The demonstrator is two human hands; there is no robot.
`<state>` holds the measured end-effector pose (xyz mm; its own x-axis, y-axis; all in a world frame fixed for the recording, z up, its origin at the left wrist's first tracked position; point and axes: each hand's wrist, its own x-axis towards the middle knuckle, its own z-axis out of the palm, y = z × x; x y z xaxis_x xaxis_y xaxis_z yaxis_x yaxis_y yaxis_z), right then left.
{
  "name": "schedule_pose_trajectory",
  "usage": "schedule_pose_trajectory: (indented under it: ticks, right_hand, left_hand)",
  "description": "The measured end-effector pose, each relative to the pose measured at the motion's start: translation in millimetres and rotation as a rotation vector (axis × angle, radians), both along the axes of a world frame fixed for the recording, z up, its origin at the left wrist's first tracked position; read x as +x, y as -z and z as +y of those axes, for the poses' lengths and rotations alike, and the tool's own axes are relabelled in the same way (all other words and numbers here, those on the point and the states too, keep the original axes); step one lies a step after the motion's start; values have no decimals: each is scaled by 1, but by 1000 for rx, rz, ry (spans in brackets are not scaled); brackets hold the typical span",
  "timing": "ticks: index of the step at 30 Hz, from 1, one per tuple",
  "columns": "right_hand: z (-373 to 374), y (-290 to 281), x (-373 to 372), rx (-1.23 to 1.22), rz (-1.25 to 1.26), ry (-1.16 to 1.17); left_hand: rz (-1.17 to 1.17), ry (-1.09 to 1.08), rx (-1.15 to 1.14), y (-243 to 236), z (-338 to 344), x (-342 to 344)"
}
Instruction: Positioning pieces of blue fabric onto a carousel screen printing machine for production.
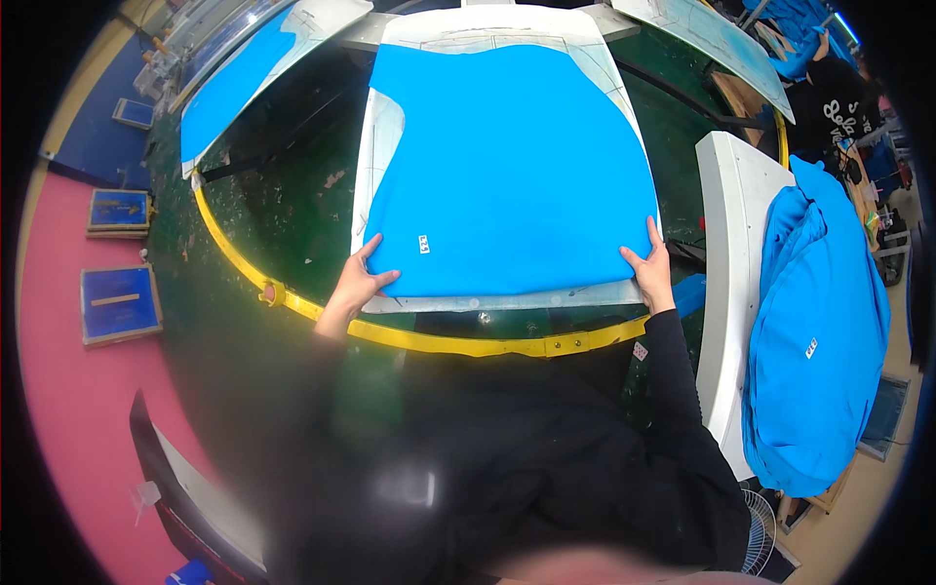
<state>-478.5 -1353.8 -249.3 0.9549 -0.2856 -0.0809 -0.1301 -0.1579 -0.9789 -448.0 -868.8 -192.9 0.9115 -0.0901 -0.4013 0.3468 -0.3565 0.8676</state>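
Observation:
A blue fabric piece [507, 166] with a small white label lies over a white, marked board [487, 24] at the centre. My left hand [361, 278] touches the fabric's lower-left corner, index finger and thumb spread apart along its edges. My right hand [651, 263] is at the lower-right corner in a similar spread pose, with some fingers partly hidden at the edge. The board's pale lower strip shows between my hands, below the fabric.
A curved yellow rail [439, 341] runs round the station. Similar boards flank it at upper left [234, 93] and right [721, 39]. A white panel [721, 292] and piled blue fabric [814, 341] stand right. Blue screens [117, 302] lie left. A co-worker in black [819, 107] is upper right.

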Motion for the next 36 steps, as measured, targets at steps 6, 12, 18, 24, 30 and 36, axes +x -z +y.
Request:
schedule_pose_trajectory:
  ticks: [6,12,18,24,30,36]
  right_hand:
    - [1,4,-3,-21,-13,-18]
    - [1,7,-9,-185,11,-13]
    - [14,-4,-15,-129,-150,44]
    - [37,-16,-37,-131,96,-72]
    - [45,-17,-44,149,-193,54]
    - [45,-29,-53,-38,7,-11]
  left_hand:
    - [-15,8,2,5,7,0]
    - [-10,26,-37,10,11,-2]
    - [-56,3,-163,13,12,-8]
    - [-66,49,-5,42,9,-27]
    - [-38,-83,-161,8,-11,-39]
    - [-23,-10,-57,15,-1,-46]
